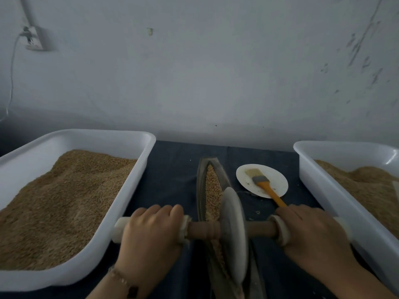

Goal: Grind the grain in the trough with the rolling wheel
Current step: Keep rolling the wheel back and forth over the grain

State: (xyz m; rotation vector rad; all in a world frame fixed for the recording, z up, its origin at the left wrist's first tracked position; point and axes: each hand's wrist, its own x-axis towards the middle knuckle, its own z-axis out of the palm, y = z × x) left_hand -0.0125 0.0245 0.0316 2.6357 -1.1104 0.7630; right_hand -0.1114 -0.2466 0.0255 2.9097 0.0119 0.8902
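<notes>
Head view: we see the rolling wheel (234,234), a pale grey stone-like disc standing on edge in the trough (201,190), tilted slightly to the left at its top. A brown wooden axle (203,230) runs through its hub, with whitish wrapped ends on both sides. The trough is a dark, narrow boat-shaped channel lying lengthwise on the table (172,180), pointed at the far end. The grain (212,186), tan and coarse, fills the channel ahead of the wheel, and a little shows nearer us under the axle. The wheel sits about mid-trough, near us.

We see the left hand (151,231) on the left handle, fingers curled over and gripping it; a bracelet (121,279) is on that wrist. The right hand (315,236) grips the right handle the same way, fingers wrapped over the top.

Left of the trough we note a white tub (149,147) heaped with tan grain. On the right, another white tub (306,169) holds similar material. Between the trough and the right tub, a white plate (274,175) carries a brush (262,182) with an orange handle, grey ferrule and pale bristles, the handle reaching past the rim toward the right hand. The table is covered in dark blue cloth. Behind is a grey wall with a socket (35,38) at upper left.
</notes>
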